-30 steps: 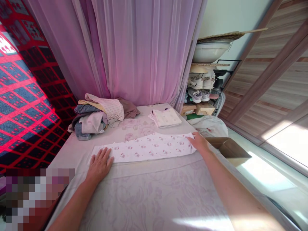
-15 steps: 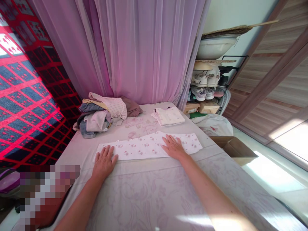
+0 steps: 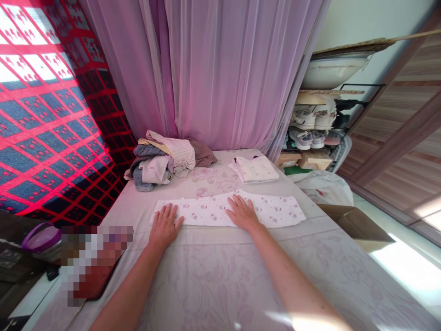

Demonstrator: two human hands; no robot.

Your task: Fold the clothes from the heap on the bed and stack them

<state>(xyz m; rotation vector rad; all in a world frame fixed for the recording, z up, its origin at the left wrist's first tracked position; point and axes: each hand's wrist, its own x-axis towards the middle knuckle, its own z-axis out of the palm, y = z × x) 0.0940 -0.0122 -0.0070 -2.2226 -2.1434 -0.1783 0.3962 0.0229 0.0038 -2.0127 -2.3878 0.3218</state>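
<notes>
A long white cloth with small pink prints (image 3: 275, 210) lies flat across the bed (image 3: 220, 285). My left hand (image 3: 164, 226) rests open, fingers spread, on the cloth's left end. My right hand (image 3: 243, 213) lies open and flat on the cloth near its middle. The right part of the cloth stretches out past my right hand, uncovered.
A heap of unfolded clothes (image 3: 161, 161) sits at the far left of the bed, a folded white piece (image 3: 255, 169) at the far right. Pink curtains (image 3: 220, 69) hang behind. A shoe rack (image 3: 317, 124), a cardboard box (image 3: 358, 223) and a white bag (image 3: 324, 186) stand right of the bed.
My right hand has slid left along the cloth, from its right end to near its middle. My left hand has stayed on the left end. The view has shifted slightly.
</notes>
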